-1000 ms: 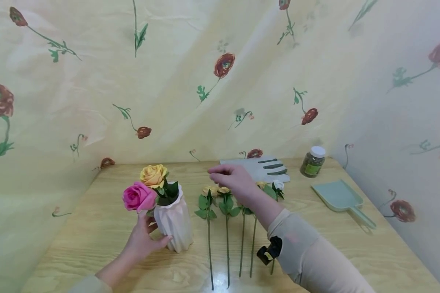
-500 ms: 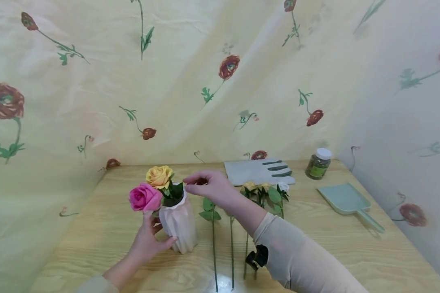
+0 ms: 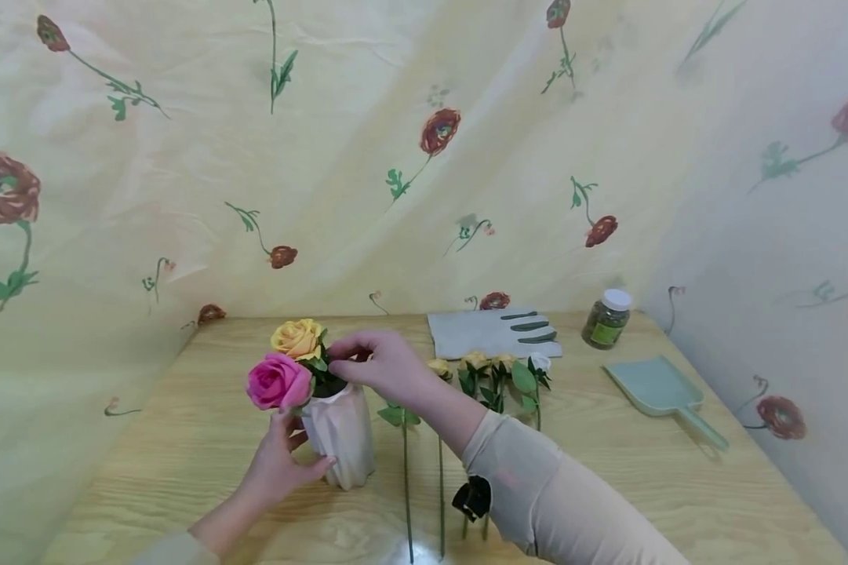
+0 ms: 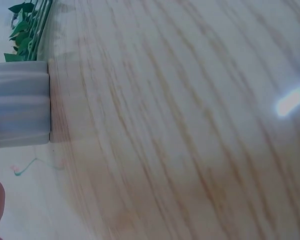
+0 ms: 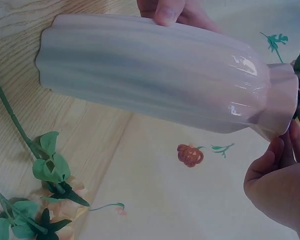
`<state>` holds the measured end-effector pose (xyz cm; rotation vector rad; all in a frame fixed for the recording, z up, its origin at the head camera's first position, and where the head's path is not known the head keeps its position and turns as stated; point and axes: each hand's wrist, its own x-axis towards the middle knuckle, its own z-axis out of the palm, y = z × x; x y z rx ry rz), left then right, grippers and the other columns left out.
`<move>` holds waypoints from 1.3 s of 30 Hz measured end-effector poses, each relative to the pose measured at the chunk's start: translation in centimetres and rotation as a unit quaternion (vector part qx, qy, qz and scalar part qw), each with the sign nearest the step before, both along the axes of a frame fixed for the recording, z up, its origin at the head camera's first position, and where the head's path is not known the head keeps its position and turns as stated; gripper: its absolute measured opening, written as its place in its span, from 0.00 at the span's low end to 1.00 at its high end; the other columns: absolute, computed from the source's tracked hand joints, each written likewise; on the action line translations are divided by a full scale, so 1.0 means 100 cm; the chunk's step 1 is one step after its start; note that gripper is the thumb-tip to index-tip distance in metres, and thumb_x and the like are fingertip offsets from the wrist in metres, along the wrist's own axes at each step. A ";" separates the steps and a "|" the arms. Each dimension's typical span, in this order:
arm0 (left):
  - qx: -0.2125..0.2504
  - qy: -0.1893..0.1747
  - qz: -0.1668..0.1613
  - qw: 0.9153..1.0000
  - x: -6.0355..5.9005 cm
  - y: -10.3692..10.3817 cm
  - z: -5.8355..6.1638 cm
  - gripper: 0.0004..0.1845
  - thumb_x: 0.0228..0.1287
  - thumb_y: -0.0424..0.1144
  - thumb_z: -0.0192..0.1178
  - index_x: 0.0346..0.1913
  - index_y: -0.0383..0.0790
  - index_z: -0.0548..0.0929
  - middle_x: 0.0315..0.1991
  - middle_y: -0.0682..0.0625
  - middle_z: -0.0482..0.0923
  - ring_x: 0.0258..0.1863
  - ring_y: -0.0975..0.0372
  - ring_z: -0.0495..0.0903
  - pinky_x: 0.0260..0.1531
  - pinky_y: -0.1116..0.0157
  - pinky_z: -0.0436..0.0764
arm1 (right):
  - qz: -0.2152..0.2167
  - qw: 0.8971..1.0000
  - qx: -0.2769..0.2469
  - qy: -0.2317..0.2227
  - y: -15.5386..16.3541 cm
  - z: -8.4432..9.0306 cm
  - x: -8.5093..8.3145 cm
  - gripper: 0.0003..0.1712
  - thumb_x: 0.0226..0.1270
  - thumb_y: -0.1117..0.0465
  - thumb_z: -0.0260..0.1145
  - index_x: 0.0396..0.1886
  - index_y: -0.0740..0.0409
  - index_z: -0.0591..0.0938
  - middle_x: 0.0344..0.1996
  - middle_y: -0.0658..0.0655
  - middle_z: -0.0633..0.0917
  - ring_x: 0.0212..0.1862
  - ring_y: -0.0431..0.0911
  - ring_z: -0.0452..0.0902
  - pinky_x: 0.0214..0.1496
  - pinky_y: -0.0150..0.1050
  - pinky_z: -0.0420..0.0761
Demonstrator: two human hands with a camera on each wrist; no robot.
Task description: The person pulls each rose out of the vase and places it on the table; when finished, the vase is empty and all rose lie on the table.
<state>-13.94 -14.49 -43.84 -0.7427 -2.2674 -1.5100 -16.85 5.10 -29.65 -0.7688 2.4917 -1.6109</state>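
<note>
A white fluted vase stands on the table with a pink rose and a yellow rose leaning left out of its mouth. My left hand holds the vase from the left, thumb on its front. In the right wrist view the left thumb lies against the vase wall. My right hand is at the vase's mouth, thumb and index finger among the yellow rose's green leaves. Leaves and rim partly hide these fingertips, so whether they pinch anything is unclear.
Several roses with long stems lie right of the vase, one a white rose, partly behind the right forearm. Behind them lies a grey glove. A white-lidded jar and a pale green dustpan are at the right.
My right hand has moved left from above the lying roses to the leaves at the vase's mouth. The left hand keeps its hold on the vase.
</note>
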 end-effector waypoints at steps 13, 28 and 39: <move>0.013 -0.039 0.009 0.999 0.013 0.011 0.027 0.42 0.26 0.17 0.68 0.49 0.28 0.55 0.42 0.40 0.67 0.39 0.70 0.70 0.38 0.57 0.76 | -0.033 0.996 0.066 0.055 -0.012 0.001 0.001 0.10 0.53 0.57 0.64 0.37 0.51 0.82 0.31 0.44 0.82 0.33 0.34 0.75 0.28 0.27 0.74; 0.023 -0.065 0.016 0.997 0.012 0.012 0.022 0.42 0.27 0.17 0.68 0.49 0.30 0.55 0.43 0.42 0.66 0.38 0.69 0.69 0.38 0.66 0.76 | -0.131 0.960 0.197 0.150 -0.023 -0.001 0.005 0.08 0.50 0.49 0.64 0.31 0.40 0.83 0.21 0.35 0.79 0.30 0.39 0.65 0.37 0.36 0.64; 0.007 -0.023 0.007 1.000 0.014 0.012 0.024 0.43 0.28 0.17 0.68 0.51 0.28 0.55 0.43 0.38 0.67 0.38 0.70 0.70 0.37 0.63 0.77 | -0.133 0.969 0.135 0.159 -0.020 0.001 0.007 0.14 0.51 0.52 0.63 0.12 0.49 0.73 0.07 0.45 0.66 0.25 0.41 0.63 0.21 0.31 0.63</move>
